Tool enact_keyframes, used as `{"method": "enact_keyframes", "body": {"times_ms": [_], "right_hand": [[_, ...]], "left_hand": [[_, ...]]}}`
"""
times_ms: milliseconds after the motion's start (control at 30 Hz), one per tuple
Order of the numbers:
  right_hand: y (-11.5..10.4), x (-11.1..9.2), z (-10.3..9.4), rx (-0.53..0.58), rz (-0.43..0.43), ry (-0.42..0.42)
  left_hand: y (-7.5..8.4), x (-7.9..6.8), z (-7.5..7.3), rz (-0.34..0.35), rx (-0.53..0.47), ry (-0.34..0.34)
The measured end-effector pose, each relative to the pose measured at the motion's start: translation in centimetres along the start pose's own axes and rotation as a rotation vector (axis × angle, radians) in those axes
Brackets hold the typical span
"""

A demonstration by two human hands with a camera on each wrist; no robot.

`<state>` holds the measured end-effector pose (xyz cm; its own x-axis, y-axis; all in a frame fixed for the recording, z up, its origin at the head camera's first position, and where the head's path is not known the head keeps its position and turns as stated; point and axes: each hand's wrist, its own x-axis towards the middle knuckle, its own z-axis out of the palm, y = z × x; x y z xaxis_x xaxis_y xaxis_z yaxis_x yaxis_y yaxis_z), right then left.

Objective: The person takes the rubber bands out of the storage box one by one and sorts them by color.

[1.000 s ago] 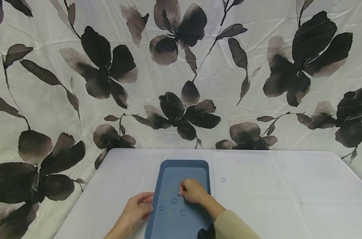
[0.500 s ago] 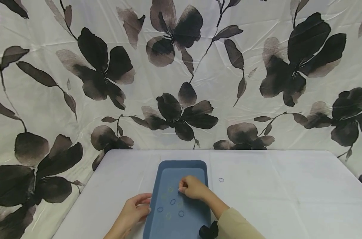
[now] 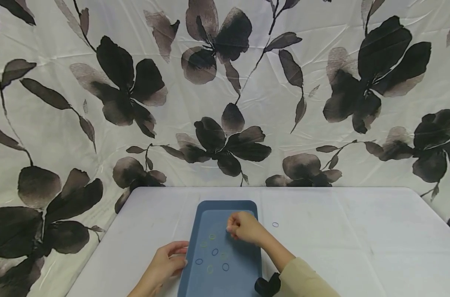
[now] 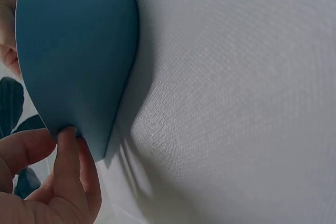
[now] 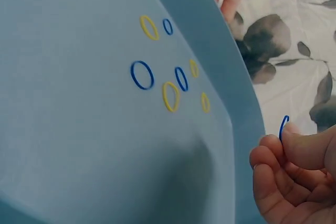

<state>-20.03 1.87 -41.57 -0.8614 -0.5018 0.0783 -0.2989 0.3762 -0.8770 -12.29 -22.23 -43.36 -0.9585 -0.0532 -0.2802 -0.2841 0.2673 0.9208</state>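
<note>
A blue tray point(image 3: 228, 205) lies on the white table. My left hand point(image 3: 167, 262) pinches its left rim, thumb on the upper side and fingertips on the underside in the left wrist view. Between right thumb and index finger, my right hand point(image 5: 299, 177) pinches a small blue rubber band point(image 5: 282, 128), which stands up from the fingertips. In the head view that hand is over the tray's far right part. On the tray floor lie several loose bands, blue ones point(image 5: 132, 73) and yellow ones point(image 5: 164, 97), spread apart from each other.
One more blue band point(image 3: 273, 225) lies on the table point(image 3: 340, 239), right of the tray. A black object point(image 3: 266, 285) sits by the right sleeve point(image 3: 303, 278). Behind the table hangs a white cloth point(image 3: 284, 103) with dark flowers.
My right hand has picked up the blue band from the tray floor and moved with it away and slightly right. The left hand stays on the rim.
</note>
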Motion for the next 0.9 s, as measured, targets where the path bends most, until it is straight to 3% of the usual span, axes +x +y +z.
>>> {"method": "enact_keyframes", "body": {"times_ms": [400,633,900], "right_hand": [[0.4,0.0,-1.5,0.055,0.007,0.07],[1.3,-1.1,-3.2,0.113,0.075,0.102],[2.8,-2.1,-5.8,0.141,0.124,0.134]], "left_hand": [[0.1,0.0,0.0,-0.003,0.003,0.012],[-0.1,0.2,0.3,-0.036,-0.012,0.005],[-0.1,0.3,-0.1,-0.024,-0.048,-0.026]]}}
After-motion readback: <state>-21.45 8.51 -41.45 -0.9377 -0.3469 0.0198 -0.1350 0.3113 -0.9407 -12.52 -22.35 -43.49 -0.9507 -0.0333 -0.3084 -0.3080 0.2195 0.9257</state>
